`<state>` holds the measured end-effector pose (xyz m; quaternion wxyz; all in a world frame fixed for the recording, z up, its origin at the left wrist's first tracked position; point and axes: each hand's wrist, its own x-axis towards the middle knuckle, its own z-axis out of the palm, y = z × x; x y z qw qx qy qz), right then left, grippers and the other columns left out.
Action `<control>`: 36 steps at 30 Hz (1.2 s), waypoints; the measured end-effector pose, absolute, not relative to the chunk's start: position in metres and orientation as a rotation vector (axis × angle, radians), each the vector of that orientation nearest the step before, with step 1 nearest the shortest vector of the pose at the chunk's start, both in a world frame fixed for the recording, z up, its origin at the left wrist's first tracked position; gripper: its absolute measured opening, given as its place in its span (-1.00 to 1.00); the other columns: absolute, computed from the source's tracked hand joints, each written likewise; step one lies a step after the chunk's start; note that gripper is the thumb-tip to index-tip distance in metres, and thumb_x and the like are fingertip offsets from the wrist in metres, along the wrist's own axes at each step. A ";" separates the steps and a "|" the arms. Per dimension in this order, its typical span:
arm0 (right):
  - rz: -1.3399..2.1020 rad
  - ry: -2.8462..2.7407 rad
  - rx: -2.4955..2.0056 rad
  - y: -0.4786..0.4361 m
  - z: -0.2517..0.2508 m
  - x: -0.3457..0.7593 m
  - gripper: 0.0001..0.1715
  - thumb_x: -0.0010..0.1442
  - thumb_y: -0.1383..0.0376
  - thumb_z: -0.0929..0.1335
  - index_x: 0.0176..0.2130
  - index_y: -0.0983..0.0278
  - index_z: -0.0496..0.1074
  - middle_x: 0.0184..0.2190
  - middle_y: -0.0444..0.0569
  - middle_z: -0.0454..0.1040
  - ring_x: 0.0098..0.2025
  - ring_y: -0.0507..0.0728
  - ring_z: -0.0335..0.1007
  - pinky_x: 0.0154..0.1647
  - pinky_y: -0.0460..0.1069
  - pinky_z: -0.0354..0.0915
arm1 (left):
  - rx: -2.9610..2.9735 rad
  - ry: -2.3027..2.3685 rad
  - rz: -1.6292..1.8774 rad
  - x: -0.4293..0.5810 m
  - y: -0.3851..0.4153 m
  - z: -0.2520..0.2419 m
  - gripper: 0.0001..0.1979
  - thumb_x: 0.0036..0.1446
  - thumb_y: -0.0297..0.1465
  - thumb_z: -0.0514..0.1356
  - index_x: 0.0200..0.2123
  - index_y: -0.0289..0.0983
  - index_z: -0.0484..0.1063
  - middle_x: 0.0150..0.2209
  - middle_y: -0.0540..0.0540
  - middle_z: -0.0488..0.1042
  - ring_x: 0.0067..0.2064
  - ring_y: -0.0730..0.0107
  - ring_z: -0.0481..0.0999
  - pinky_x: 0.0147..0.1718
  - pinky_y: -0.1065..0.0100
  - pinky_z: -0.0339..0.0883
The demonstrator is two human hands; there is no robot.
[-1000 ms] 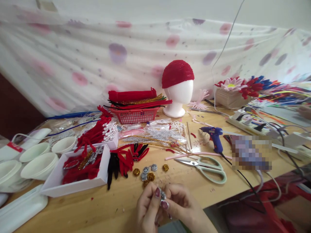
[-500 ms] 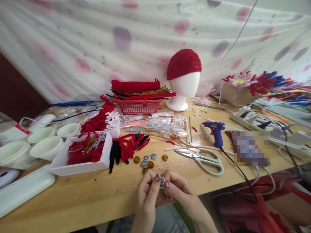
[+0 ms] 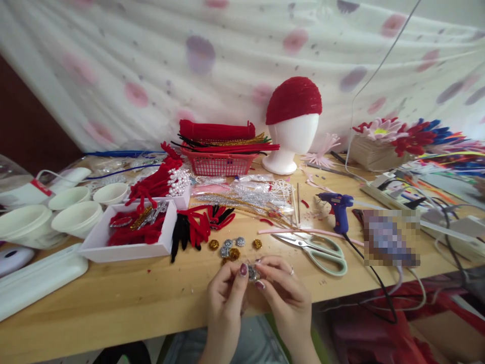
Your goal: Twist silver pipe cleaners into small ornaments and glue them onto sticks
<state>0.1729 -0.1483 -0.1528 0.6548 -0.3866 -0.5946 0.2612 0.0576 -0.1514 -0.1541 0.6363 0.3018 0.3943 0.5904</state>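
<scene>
Between my two hands, over the table's front edge, is a small silver tinsel coil (image 3: pixel 252 273). My left hand (image 3: pixel 228 294) pinches its left side with thumb and fingers. My right hand (image 3: pixel 285 289) grips the right side, thumb below and index finger above. Part of the coil is hidden behind the fingertips. Just beyond my hands lie finished-looking round coils, silver ones (image 3: pixel 226 247) and gold ones (image 3: pixel 234 254). Another gold coil (image 3: pixel 257 243) sits apart to the right.
Green-handled scissors (image 3: pixel 322 253) and a blue glue gun (image 3: pixel 338 207) lie to the right. A white box (image 3: pixel 129 254) of red pieces and white bowls (image 3: pixel 76 220) stand left. Behind are a red basket (image 3: pixel 222 164) and a foam head (image 3: pixel 291 134) in a red cap.
My right hand's fingers have lifted and spread a little around the silver coil. The left hand keeps its pinch. The camera view has shifted slightly.
</scene>
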 end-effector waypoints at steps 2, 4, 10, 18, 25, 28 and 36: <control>0.473 -1.380 -0.916 -0.150 -0.155 0.172 -0.62 0.25 0.45 0.43 -0.03 0.04 0.63 -0.19 -0.03 0.59 -0.14 0.13 0.55 -0.13 0.00 0.51 | 0.679 0.968 1.361 0.059 -0.152 -0.154 -0.53 0.07 0.02 0.36 -0.47 -0.30 0.46 -0.69 0.18 0.12 -0.66 0.64 0.00 -0.68 0.53 -0.15; 0.393 -1.428 -0.931 -0.151 -0.156 0.170 -0.52 0.22 0.53 0.41 0.00 0.03 0.61 -0.17 -0.05 0.59 -0.14 0.12 0.55 -0.13 -0.01 0.50 | 0.681 1.007 1.380 0.061 -0.151 -0.155 -0.52 0.07 0.03 0.35 -0.46 -0.31 0.50 -0.69 0.16 0.15 -0.65 0.62 0.06 -0.68 0.51 -0.11; 0.141 -1.605 -0.994 -0.157 -0.162 0.166 -0.40 0.23 0.58 0.32 0.19 0.19 0.47 -0.10 0.05 0.50 -0.09 0.14 0.49 -0.10 0.00 0.45 | 0.660 1.084 1.425 0.062 -0.149 -0.155 -0.53 0.02 0.02 0.39 -0.47 -0.32 0.56 -0.63 0.08 0.33 -0.60 0.60 0.17 -0.63 0.55 0.06; 0.117 -1.616 -1.059 -0.158 -0.160 0.166 -0.43 0.23 0.50 0.34 0.21 0.25 0.40 -0.04 0.11 0.48 -0.02 0.19 0.49 -0.03 0.06 0.48 | 0.683 1.040 1.438 0.063 -0.151 -0.151 -0.59 0.04 -0.04 0.39 -0.56 -0.27 0.52 -0.65 0.10 0.26 -0.57 0.52 0.21 -0.56 0.50 0.21; 0.068 -1.603 -1.008 -0.157 -0.158 0.170 -0.36 0.20 0.58 0.37 0.21 0.19 0.44 -0.08 0.08 0.57 -0.07 0.20 0.54 -0.11 0.07 0.52 | 1.057 1.140 1.538 0.062 -0.152 -0.146 -0.75 0.21 -0.29 0.30 -0.51 -0.21 0.61 -0.50 -0.02 0.41 -0.41 0.34 0.40 -0.39 0.42 0.31; 0.057 -1.622 -1.014 -0.155 -0.152 0.181 -0.44 0.20 0.58 0.40 0.11 0.16 0.53 -0.15 0.05 0.61 -0.14 0.19 0.56 -0.16 0.05 0.53 | 1.094 1.132 1.511 0.063 -0.151 -0.142 -0.76 0.21 -0.34 0.28 -0.49 -0.19 0.66 -0.51 -0.02 0.38 -0.43 0.35 0.39 -0.42 0.41 0.28; 0.115 -1.666 -0.994 -0.156 -0.143 0.207 -0.63 0.21 0.53 0.44 -0.05 0.18 0.61 -0.24 0.01 0.65 -0.23 0.17 0.57 -0.22 0.03 0.52 | 1.304 1.095 1.427 0.065 -0.157 -0.142 -0.62 0.25 -0.33 0.21 -0.62 -0.22 0.54 -0.56 -0.03 0.32 -0.53 0.38 0.30 -0.54 0.35 0.06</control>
